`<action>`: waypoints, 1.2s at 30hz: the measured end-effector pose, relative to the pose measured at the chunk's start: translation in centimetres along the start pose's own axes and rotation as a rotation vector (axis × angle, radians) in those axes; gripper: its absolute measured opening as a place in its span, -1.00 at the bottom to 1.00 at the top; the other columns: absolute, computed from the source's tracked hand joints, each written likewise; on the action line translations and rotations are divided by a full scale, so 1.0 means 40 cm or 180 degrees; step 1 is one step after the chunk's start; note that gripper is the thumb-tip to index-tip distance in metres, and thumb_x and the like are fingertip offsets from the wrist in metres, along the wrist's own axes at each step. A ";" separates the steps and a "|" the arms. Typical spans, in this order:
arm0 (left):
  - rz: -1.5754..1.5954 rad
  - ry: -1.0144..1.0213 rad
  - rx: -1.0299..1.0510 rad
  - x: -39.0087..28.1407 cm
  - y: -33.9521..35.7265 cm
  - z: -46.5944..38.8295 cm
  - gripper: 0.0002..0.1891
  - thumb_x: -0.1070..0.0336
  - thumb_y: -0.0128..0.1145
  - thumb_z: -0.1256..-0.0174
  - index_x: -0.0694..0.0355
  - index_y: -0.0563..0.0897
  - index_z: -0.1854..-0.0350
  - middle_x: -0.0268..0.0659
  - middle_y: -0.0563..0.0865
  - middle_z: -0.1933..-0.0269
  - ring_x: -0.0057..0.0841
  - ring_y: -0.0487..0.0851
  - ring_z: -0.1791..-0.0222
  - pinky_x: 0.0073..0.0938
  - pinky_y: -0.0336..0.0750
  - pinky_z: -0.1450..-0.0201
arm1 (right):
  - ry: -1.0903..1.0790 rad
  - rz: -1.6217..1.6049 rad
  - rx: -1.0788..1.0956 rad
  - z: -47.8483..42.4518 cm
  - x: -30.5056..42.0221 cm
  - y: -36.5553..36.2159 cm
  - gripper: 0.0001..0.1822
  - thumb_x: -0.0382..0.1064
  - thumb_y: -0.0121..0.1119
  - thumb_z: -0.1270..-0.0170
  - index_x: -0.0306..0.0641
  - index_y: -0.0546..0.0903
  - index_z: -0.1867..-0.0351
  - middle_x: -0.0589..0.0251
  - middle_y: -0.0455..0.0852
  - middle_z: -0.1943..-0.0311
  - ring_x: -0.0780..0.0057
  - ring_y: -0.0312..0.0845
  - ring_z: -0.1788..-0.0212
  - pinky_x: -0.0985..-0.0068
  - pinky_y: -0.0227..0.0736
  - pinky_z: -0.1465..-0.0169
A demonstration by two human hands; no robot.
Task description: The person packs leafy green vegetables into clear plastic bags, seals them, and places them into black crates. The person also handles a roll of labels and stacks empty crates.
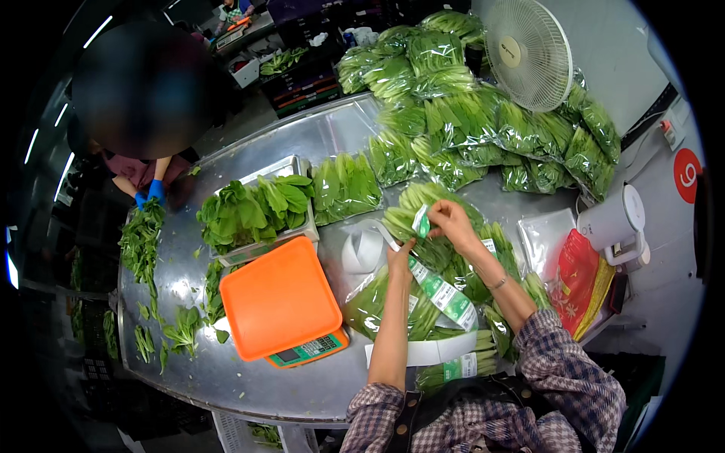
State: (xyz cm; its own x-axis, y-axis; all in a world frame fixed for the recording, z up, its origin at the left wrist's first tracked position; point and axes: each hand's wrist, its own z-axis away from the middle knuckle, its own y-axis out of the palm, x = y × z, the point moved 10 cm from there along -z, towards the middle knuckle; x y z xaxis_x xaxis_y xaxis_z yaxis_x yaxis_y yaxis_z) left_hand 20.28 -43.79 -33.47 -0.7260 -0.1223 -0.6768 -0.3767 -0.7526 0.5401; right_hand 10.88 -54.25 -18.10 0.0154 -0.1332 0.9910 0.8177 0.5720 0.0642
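Note:
My left hand [400,257] grips the upper end of a strip of green and white labels [444,294], which hangs down over bagged leafy greens [368,308]. Between the fingers of my right hand [450,223] is one green and white label [421,221], held over a bag of greens with pale stems [399,218]. White backing paper [362,249] curls beside my left hand, and another length of white strip [430,350] lies near my body. A bag bearing a label [460,367] sits at the near edge.
Left of my hands are a scale with an orange tray [280,300] and a metal-sided container of loose greens [255,215]. Bagged greens [453,113] pile up under a fan [529,54]. A white kettle [612,221] stands right. Across the table, a co-worker's blue-gloved hands [150,195] hold greens.

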 end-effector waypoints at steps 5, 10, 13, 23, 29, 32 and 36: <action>-0.0377 -0.0073 0.0155 0.028 0.040 0.073 -0.61 0.54 0.30 0.05 0.27 0.38 0.20 -0.27 0.52 0.28 -0.49 0.54 0.28 -0.48 0.49 0.26 | 0.0704 -0.0822 0.0048 0.015 -0.045 -0.003 -0.91 -0.30 0.08 -0.22 -0.26 0.48 0.38 0.38 0.52 0.42 0.66 0.48 0.44 0.59 0.55 0.35; -0.0592 0.0476 -0.0229 0.051 -0.011 0.005 -0.58 0.72 0.13 0.15 0.35 0.45 0.13 -0.19 0.60 0.29 -0.37 0.60 0.30 -0.39 0.48 0.29 | 0.0792 -0.1675 0.0545 0.001 0.019 0.058 -0.93 -0.32 0.11 -0.18 -0.20 0.47 0.43 0.43 0.51 0.59 0.67 0.47 0.53 0.66 0.50 0.41; -0.0758 0.0482 -0.0335 0.067 -0.033 -0.007 -0.59 0.72 0.12 0.15 0.35 0.46 0.14 -0.20 0.60 0.28 -0.36 0.60 0.30 -0.40 0.48 0.28 | -0.0302 -0.1590 0.1060 -0.014 0.263 0.031 -0.91 -0.27 0.10 -0.20 -0.17 0.48 0.44 0.45 0.53 0.58 0.72 0.45 0.56 0.73 0.44 0.46; -0.0270 0.0395 -0.0298 0.011 -0.019 0.116 -0.72 0.61 0.04 0.00 0.29 0.32 0.22 -0.18 0.52 0.28 -0.43 0.53 0.33 -0.44 0.49 0.24 | 0.0311 0.2933 0.0591 -0.140 -0.122 -0.118 -0.67 -0.05 0.26 -0.04 -0.29 0.54 0.62 0.26 0.59 0.65 0.52 0.51 0.63 0.52 0.44 0.49; 0.0191 0.0255 0.1064 -0.216 -0.004 0.513 -0.81 0.45 0.06 -0.17 0.20 0.40 0.18 -0.20 0.55 0.29 -0.41 0.55 0.27 -0.38 0.46 0.18 | -0.0874 0.4336 -0.0334 -0.058 0.057 -0.006 -0.51 0.07 0.23 -0.01 -0.38 0.52 0.26 -0.09 0.57 0.19 0.14 0.53 0.21 0.31 0.46 0.17; 0.0531 0.0789 0.1429 -0.380 -0.115 0.737 -0.79 0.31 0.04 -0.21 0.16 0.38 0.14 -0.20 0.52 0.38 -0.33 0.49 0.36 -0.10 0.40 0.09 | -0.1790 0.2760 0.0255 0.009 0.125 0.199 -0.31 0.10 0.17 -0.08 -0.46 0.34 -0.06 -0.20 0.41 -0.06 0.04 0.42 -0.04 0.25 0.39 0.00; 0.0674 0.1845 0.0995 -0.532 -0.317 0.918 -0.80 0.09 -0.07 -0.30 0.09 0.35 0.22 -0.33 0.42 0.52 -0.49 0.39 0.50 -0.09 0.35 0.29 | 0.0240 0.0893 0.2178 0.070 -0.145 0.604 -0.16 0.11 0.23 -0.07 -0.43 0.18 -0.22 -0.05 0.43 -0.05 0.15 0.37 -0.10 0.38 0.36 -0.07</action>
State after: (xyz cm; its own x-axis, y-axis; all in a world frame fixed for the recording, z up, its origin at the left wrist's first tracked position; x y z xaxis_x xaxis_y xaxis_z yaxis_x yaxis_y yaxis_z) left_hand 19.38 -7.90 -7.56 -0.4103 -0.6375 -0.6521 -0.4721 -0.4633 0.7500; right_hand 28.94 -37.38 -21.96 0.2305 0.0509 0.9717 0.2363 0.9658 -0.1066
